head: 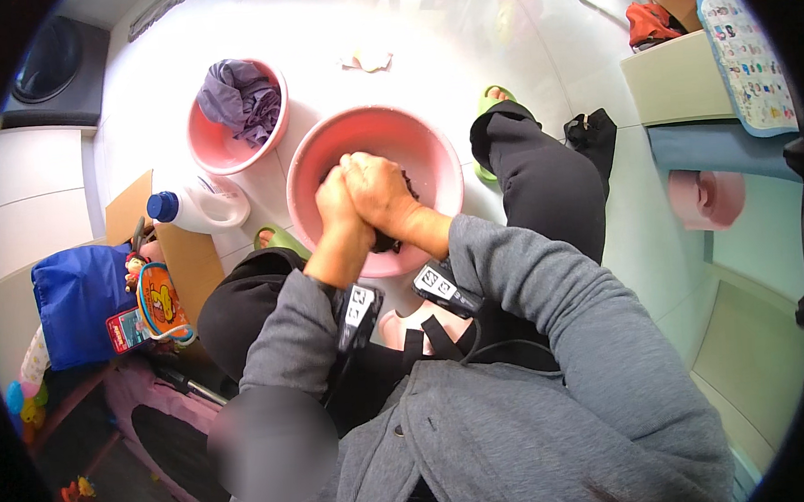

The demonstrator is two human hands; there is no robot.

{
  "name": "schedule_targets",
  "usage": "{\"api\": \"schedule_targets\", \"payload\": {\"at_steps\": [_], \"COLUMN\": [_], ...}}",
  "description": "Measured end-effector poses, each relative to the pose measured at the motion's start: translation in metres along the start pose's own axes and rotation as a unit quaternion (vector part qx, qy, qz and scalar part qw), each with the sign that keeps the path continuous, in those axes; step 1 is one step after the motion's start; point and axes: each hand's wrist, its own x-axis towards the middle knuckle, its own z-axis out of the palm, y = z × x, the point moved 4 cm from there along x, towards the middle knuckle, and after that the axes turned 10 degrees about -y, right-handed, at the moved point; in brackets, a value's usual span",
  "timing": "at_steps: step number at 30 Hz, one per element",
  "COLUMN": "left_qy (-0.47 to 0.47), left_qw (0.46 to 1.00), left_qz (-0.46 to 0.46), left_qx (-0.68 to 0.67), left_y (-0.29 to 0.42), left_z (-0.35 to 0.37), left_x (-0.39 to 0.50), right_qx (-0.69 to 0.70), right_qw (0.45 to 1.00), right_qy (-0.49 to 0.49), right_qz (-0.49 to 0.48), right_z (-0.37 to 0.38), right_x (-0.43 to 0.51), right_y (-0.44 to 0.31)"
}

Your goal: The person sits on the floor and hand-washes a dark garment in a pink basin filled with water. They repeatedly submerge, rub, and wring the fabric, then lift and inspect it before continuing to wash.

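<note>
In front of me on the floor stands a pink plastic basin (444, 174). My left hand (338, 210) and my right hand (384, 192) press together above its middle, closed around a dark, wet-looking cloth (386, 242). Most of that cloth is hidden behind my fingers and wrists; dark bits show below the hands and at the right hand's far side. Just beyond, to the left, a second pink basin (223, 158) holds a crumpled purple-grey cloth (237, 96).
A white jug with a blue cap (212, 205) lies left of the basins. Beside my left knee are an open cardboard box (187, 245) and a blue bag (81, 302). My feet in green slippers (485, 170) flank the basin. A cabinet (679, 76) stands right.
</note>
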Motion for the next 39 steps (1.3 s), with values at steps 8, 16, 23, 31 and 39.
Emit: {"api": "schedule_targets", "payload": {"at_steps": [8,16,23,31,39], "left_qy": [-0.138,-0.177,-0.118,-0.206,-0.146], "left_qw": [0.989,0.984,0.992,0.862,0.923], "left_qz": [0.000,0.005,0.030,0.099,0.067], "left_qx": [-0.060,-0.031,0.028,0.452,0.350], "left_y": [-0.001,0.000,0.010,0.037,0.042], "left_z": [0.004,0.007,0.008,-0.004,-0.023], "left_x": [0.004,0.004,-0.009,-0.015,-0.017], "right_qx": [-0.026,-0.017,0.038,0.505,0.179], "right_qw": [0.996,0.995,0.992,0.831,0.968], "right_qy": [-0.035,-0.081,0.043,-0.163,-0.165], "right_qz": [-0.074,-0.063,0.112,0.169,0.062], "right_z": [0.002,0.002,-0.018,-0.001,-0.004], "right_x": [-0.001,-0.005,0.022,0.026,0.022], "right_y": [-0.008,-0.014,0.039,0.043,0.061]}}
